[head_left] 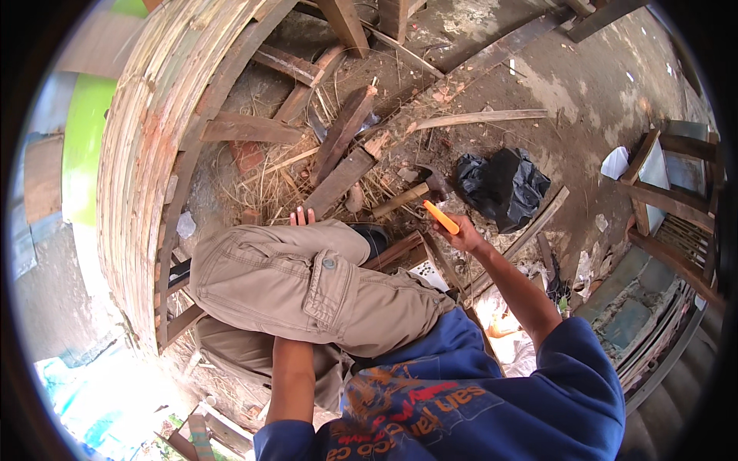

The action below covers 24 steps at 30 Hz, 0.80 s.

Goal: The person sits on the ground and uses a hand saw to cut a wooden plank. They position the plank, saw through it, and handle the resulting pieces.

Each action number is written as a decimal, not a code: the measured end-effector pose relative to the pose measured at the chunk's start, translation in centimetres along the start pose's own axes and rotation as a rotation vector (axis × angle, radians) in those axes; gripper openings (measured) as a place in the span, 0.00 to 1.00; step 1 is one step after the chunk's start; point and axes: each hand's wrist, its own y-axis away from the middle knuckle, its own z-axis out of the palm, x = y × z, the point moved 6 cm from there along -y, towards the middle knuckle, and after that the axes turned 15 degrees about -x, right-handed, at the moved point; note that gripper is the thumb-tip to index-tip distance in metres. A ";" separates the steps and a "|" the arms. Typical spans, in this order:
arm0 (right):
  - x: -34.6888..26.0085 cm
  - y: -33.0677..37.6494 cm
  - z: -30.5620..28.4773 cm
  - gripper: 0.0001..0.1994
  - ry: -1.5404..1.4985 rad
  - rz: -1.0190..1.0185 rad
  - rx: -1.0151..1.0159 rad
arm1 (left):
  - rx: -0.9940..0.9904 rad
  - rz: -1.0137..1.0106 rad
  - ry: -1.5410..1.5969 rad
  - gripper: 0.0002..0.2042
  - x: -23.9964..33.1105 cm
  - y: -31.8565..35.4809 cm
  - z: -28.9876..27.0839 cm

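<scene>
My right hand [463,235] is closed around a flat orange tool [440,217]; its exact kind does not show, and its lower part is inside my grip. My left forearm passes beneath my bent leg, and only the fingertips of my left hand [302,217] come out past the knee. They point upward, a little apart, beside the lower end of a worn wooden board [342,184]. The palm is hidden by the trouser leg. Between my hands lies a wooden-handled tool [400,200] with a dark head, perhaps a hatchet.
A black plastic bag [507,188] lies ahead to the right. Loose timber and a long beam [492,58] cross the dirt floor, among straw and wood scraps. A curved stack of wooden strips [146,154] rises at left. A wooden frame [669,192] stands at far right.
</scene>
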 end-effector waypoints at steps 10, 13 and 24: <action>1.6 -1.1 0.2 0.07 0.179 0.260 -0.063 | -0.031 -0.011 -0.001 0.31 -0.7 0.5 0.0; 1.5 1.6 0.1 0.07 -0.158 0.109 0.078 | -0.038 -0.004 0.004 0.31 -0.8 0.2 0.5; -7.1 14.0 -0.3 0.11 0.373 0.353 0.144 | -0.016 -0.019 -0.005 0.32 -2.7 0.2 0.3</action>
